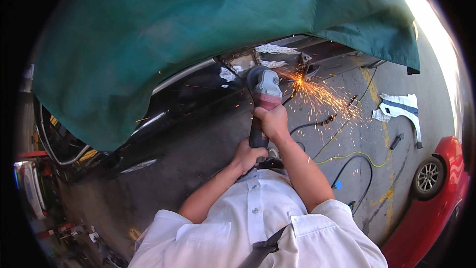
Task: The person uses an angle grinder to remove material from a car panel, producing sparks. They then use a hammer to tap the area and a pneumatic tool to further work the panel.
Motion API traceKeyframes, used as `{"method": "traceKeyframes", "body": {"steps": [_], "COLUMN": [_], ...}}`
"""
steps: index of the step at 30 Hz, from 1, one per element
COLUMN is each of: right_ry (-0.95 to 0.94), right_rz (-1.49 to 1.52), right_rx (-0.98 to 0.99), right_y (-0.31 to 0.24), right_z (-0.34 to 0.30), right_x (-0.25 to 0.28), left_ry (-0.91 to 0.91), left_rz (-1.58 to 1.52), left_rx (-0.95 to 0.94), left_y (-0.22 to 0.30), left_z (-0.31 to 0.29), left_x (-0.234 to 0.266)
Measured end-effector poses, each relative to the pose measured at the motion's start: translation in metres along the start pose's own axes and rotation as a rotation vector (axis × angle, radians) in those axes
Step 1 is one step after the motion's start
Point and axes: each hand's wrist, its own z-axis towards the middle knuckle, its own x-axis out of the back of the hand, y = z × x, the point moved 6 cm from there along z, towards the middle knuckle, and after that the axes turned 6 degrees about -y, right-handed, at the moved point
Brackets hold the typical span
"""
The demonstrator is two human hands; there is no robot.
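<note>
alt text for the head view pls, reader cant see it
A person holds a grinder, right grip ahead of left grip; orange sparks fly rightward beside a black car partly under a green cover. A white panel lies on the floor at right, near a red car.

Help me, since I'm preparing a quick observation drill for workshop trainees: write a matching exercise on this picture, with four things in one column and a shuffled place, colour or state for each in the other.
Things
1. Grinder
2. Cover
3. Curved panel
4. Spoked wheel

Places, colours, states
A. Mostly white, lying on the floor
B. On the red car
C. Gripped by the left hand and right hand
D. Green, spread over part of the dark car

Right pairs: 1-C, 2-D, 3-A, 4-B
</note>
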Motion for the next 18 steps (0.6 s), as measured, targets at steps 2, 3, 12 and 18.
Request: {"method": "traceKeyframes", "body": {"steps": [2, 3, 12, 18], "right_ry": [0.009, -0.002, 0.045, 0.02], "right_rz": [-0.021, -0.039, -0.143, -0.15], "right_rx": [0.004, 0.005, 0.047, 0.064], "right_y": [0.0, -0.001, -0.006, -0.009], "right_z": [0.002, 0.003, 0.008, 0.008], "right_x": [0.002, 0.002, 0.008, 0.008], "left_ry": [-0.012, -0.021, -0.032, -0.027], "left_rz": [0.001, -0.015, -0.073, -0.114], "left_rx": [-0.003, -0.01, 0.009, -0.055], "left_y": [0.001, 0.002, 0.002, 0.005], "left_z": [0.002, 0.003, 0.006, 0.007], "left_x": [-0.003, -0.005, -0.012, -0.017]}}
